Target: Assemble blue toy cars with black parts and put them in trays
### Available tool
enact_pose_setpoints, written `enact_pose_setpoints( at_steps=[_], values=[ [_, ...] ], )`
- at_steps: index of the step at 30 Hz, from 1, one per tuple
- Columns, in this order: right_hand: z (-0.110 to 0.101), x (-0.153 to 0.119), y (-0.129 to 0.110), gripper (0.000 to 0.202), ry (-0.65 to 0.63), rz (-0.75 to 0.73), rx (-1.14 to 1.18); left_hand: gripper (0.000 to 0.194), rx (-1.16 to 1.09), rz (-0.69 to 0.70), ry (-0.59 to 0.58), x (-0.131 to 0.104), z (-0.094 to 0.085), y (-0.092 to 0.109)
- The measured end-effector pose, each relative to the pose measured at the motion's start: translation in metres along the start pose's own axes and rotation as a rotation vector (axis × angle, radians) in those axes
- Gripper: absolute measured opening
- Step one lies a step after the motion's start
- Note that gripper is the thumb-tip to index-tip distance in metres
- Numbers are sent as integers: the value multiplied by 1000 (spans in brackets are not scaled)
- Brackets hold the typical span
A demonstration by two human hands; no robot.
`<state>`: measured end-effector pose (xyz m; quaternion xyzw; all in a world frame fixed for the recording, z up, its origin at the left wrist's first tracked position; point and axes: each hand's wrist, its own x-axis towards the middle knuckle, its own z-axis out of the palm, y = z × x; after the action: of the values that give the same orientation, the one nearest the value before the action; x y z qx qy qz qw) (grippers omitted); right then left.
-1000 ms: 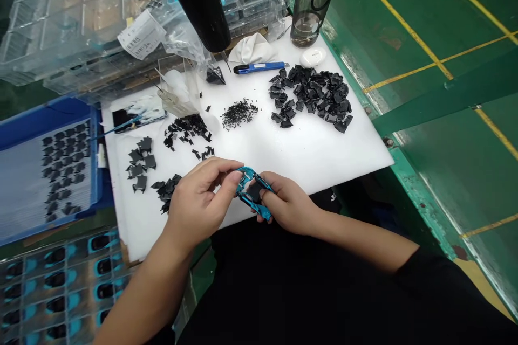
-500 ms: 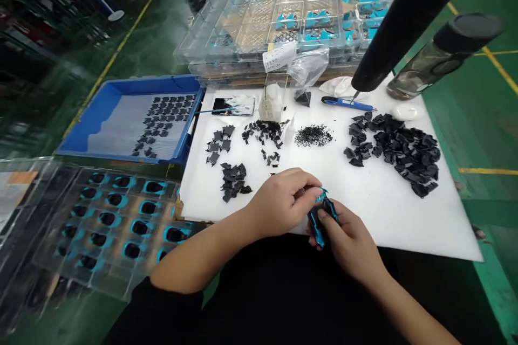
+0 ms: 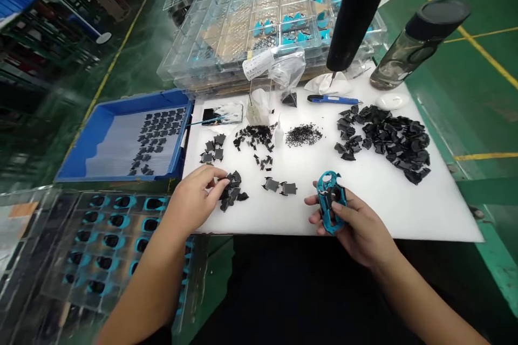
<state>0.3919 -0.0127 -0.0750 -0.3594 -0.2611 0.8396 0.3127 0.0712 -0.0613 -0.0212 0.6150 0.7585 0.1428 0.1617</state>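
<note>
My right hand [image 3: 356,221] holds a blue toy car body shell [image 3: 326,223] over the front of the white work board. Its thumb presses on dark parts inside the shell. My left hand [image 3: 198,194] is at a small pile of black plastic parts [image 3: 232,190], with thumb and forefinger pinched on a part at its left edge; the fingers partly hide it. Between the hands lie two flat dark-grey plates [image 3: 288,188]. Behind the pile sit several similar grey plates [image 3: 219,140].
A dark screwdriver [image 3: 352,16] hangs above the board [image 3: 388,210]. At the right is a heap of black parts [image 3: 400,143]; small screws [image 3: 304,135] lie mid-board. A blue pen-like tool [image 3: 335,99], a bottle [image 3: 399,62], clear trays [image 3: 238,27] and a blue bin [image 3: 81,159] surround them.
My left hand has left the car shell and moved left to the black parts pile. The shell is turned to show more of its open side. The view has shifted slightly.
</note>
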Motion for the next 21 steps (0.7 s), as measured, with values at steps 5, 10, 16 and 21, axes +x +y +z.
enact_pose_setpoints(
  at_steps=[5,10,16,21],
  values=[
    [9,7,0,40,0,3,74,16,77,145,-77,-5,15,13],
    [10,8,3,40,78,9,139,21,146,541,-104,7,43,33],
    [12,5,2,45,121,11,203,23,283,703,-87,20,64,30],
    [15,7,0,43,164,75,204,21,264,735,-66,18,62,26]
  ],
)
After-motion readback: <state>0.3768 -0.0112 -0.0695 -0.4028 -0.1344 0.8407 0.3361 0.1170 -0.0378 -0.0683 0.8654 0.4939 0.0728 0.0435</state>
